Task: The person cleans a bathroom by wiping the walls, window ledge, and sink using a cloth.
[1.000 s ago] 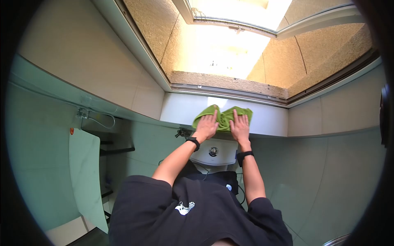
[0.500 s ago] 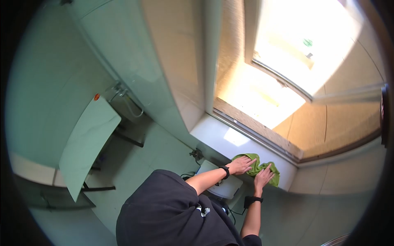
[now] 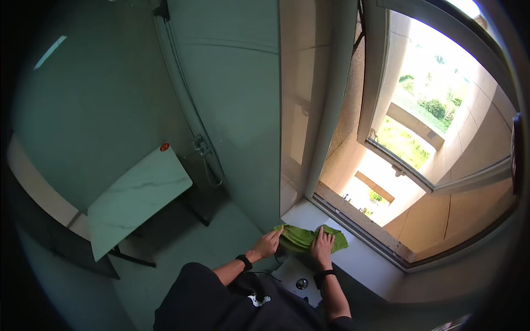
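A green cloth (image 3: 298, 237) stretches between my two hands at the left part of the white windowsill (image 3: 361, 267). My left hand (image 3: 269, 243) is closed on the cloth's left corner, just off the sill's front edge. My right hand (image 3: 322, 246) grips the cloth nearer its right end, fingertips on top and pressing it against the sill. Part of the cloth hangs in folds between them. Each wrist wears a black band.
The window sash (image 3: 397, 165) stands open beyond the sill. Below the sill is a white box-like object (image 3: 290, 273) with a round dark part. A marble-patterned table (image 3: 141, 196) stands left, near a shower fitting (image 3: 202, 145) by a glass panel (image 3: 232, 99).
Both hands and the cloth have moved left along the sill. My left hand went from lying on the cloth to holding its corner. The camera view has also shifted.
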{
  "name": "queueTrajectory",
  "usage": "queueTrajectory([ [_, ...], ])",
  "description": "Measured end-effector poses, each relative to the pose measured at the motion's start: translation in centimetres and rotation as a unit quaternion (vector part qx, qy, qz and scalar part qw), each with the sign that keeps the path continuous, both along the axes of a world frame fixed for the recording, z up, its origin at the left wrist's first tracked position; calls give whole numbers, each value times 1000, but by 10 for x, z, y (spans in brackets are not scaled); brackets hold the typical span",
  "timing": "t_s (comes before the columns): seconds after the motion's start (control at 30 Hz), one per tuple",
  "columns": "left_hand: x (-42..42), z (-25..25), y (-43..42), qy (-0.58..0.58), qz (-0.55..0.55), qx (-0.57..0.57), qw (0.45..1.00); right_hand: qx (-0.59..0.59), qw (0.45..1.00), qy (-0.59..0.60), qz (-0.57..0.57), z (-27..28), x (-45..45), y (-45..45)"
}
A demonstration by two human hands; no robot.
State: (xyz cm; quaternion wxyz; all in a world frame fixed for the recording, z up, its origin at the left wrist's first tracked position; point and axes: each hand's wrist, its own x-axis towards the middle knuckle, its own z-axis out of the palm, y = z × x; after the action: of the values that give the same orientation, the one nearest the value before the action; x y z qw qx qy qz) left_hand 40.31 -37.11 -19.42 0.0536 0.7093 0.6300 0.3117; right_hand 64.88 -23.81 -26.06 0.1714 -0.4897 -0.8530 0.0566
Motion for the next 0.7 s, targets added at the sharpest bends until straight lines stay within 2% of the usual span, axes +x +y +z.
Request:
queueTrajectory([
  [0.03,-3,21,-8,-1,12,20,1000,-42,998,40,-24,21,-8,1],
  [0.1,-20,61,-15,11,30,62,998,-40,982,183,-39,36,-19,14],
  [0.13,-26,79,-17,3,57,58,997,-4,978,208,-30,57,-25,16],
  [0.23,-49,140,-2,2,44,247,968,86,962,258,-6,139,-38,30],
  [0.3,-66,187,8,40,47,324,944,110,946,304,14,190,-46,47],
  [0.37,-79,225,20,62,60,403,911,196,912,359,29,252,-54,61],
  [0.43,-91,259,29,40,62,435,897,267,885,379,53,313,-62,76],
  [0.53,-108,308,50,19,54,469,881,312,846,423,89,399,-75,91],
  [0.63,-106,367,69,18,49,492,869,333,819,453,117,466,-93,107],
  [0.67,-106,382,78,-7,43,491,870,374,808,440,114,484,-103,116],
  [0.7,-111,399,91,-19,-7,525,851,415,796,427,110,503,-114,123],
])
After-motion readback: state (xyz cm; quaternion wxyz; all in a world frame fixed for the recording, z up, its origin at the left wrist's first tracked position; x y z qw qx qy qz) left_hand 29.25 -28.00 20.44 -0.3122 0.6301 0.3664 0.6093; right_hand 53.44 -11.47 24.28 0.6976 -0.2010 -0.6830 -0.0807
